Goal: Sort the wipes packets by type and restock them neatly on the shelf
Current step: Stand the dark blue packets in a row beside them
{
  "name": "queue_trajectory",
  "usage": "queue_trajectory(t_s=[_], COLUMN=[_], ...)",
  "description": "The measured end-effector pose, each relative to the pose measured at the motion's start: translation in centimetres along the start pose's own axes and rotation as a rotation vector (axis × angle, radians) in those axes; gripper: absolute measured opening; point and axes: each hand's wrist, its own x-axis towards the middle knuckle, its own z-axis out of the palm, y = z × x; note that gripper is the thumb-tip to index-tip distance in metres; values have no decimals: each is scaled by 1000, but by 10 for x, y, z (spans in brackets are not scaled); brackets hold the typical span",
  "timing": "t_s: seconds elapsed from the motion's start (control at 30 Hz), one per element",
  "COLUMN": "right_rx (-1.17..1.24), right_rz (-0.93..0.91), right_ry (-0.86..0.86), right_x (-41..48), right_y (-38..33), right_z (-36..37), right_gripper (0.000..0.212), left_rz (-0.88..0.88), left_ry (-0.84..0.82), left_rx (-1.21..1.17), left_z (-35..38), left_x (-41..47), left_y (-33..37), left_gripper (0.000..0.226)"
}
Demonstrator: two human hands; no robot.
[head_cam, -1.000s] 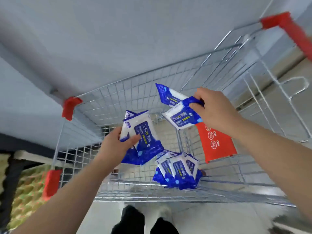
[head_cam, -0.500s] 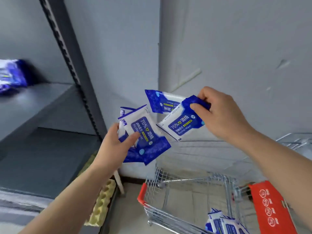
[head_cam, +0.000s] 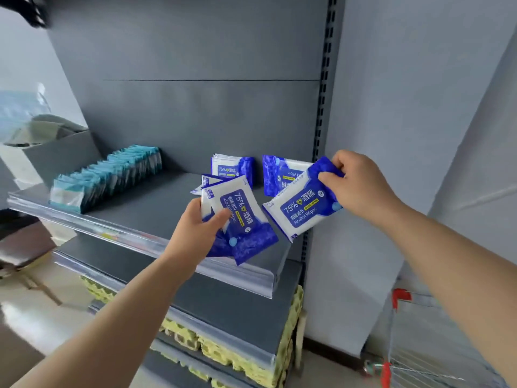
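Restocking looks partway: teal row (head_cam: 112,175) by the shelf's (head_cam: 156,214) left edge, blue stack (head_cam: 232,169) at its back, left hand's (head_cam: 195,233) grip clasping unshelved packs (head_cam: 240,217), right hand's (head_cam: 361,189) grip clasping others (head_cam: 302,211).

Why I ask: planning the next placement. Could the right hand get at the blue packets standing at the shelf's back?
Probably yes: the right hand hovers close to the standing blue packets, with bare shelf between. Its fingers pinch two packets, so it could add those, not grasp more.
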Motion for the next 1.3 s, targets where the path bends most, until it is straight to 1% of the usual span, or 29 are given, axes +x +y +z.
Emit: queue_trajectory(t_s=[0.13,0.2,0.3,0.37,0.43,0.53,0.6,0.67,0.73,0.77,0.8,0.83,0.87,0.9,0.93,0.97,1.03,1.07,1.2,1.23,1.3], right_rx=[-32,-52,-116,-169,-224,-275,-319,-365,-463,-526,-573,-559,-471,-333,-179,-33,161,207,276,290,337], right_rz=[78,119,191,231,281,391,455,496,514,496,452,392,342,313,302,313,353,364,498,532,580], right_ry=[-54,-79,-106,-126,-154,-236,-297,-346,-357,-337,-298,-245,-193,-162,-166,-205,-287,-285,-130,-109,-72], right_x=[30,44,65,78,89,98,100,101,101,100,100,99,99,98,98,98,100,101,105,105,104], right_y=[-13,-12,-3,4,10,19,22,22,18,15,12,8,0,-12,-27,-44,-67,-72,-73,-72,-69], right_z=[49,70,97,109,118,131,138,144,147,148,150,152,154,158,162,168,186,194,207,205,201], right_gripper=[20,24,24,23,23,28,30,39,46,44,36,30,30,33,34,34,33,29,11,10,8], left_rz=[-70,-96,-106,-101,-92,-108,-134,-145,-144,-141,-133,-124,-120,-121,-124,-127,-126,-120,-139,-154,-177], left_ry=[-30,-51,-74,-79,-117,-185,-249,-300,-343,-365,-395,-428,-459,-488,-520,-557,-648,-695,-842,-847,-797], left_rx=[-81,-125,-144,-179,-233,-295,-332,-350,-377,-389,-393,-397,-405,-417,-430,-445,-471,-476,-437,-440,-457], left_z=[-33,-41,-46,-48,-50,-51,-52,-51,-52,-53,-54,-54,-55,-56,-57,-58,-59,-60,-72,-75,-81], left_x=[44,68,101,122,141,166,181,195,208,214,220,226,231,236,240,243,248,251,264,268,275], left_y=[-15,-20,-25,-26,-25,-27,-29,-31,-33,-34,-34,-35,-35,-35,-35,-34,-33,-32,-32,-33,-34], left_gripper=[23,20,16,22,35,46,44,40,37,36,35,34,34,34,34,33,30,27,22,23,23])
